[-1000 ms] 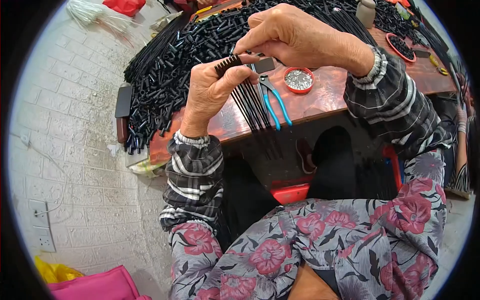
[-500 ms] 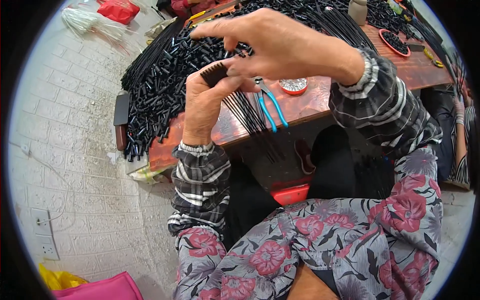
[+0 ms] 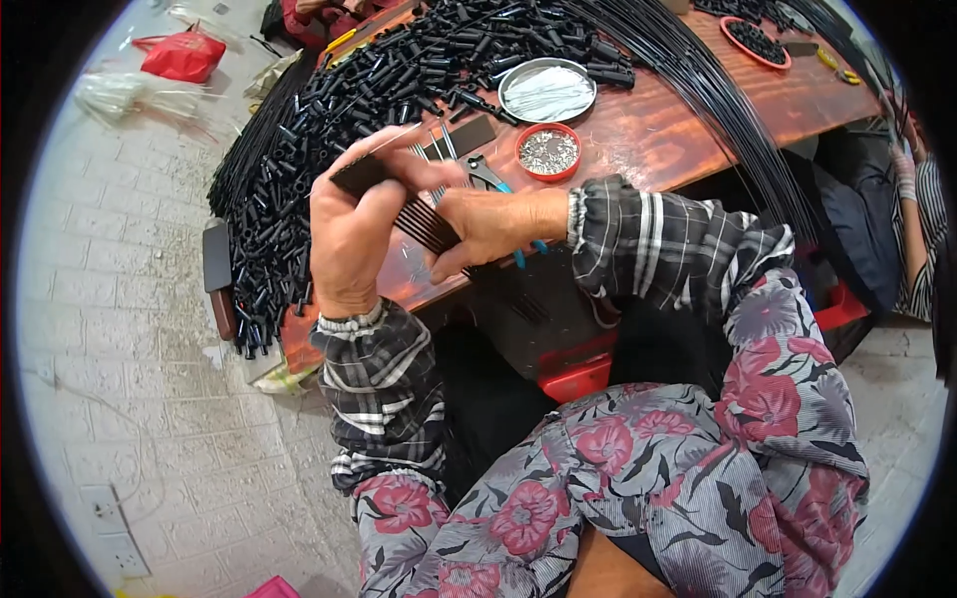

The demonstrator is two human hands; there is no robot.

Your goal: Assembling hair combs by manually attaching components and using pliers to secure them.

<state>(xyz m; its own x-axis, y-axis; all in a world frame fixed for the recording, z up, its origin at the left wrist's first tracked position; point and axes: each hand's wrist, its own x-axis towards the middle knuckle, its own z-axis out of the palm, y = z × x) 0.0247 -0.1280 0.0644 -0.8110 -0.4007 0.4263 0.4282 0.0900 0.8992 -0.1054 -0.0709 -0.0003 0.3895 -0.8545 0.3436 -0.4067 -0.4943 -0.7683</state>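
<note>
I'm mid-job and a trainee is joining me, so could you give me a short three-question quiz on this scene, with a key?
1. What do the left hand and right hand both hold?
A) a red bag
B) black rods
C) a yellow tool

2. True or false: the red dish of silvery bits stands nearer the person than the round tray of white strips.

3. Fill in: the pliers, partly hidden by the right arm and hand, have ____ handles.

Key: 1. B; 2. true; 3. blue.
</note>
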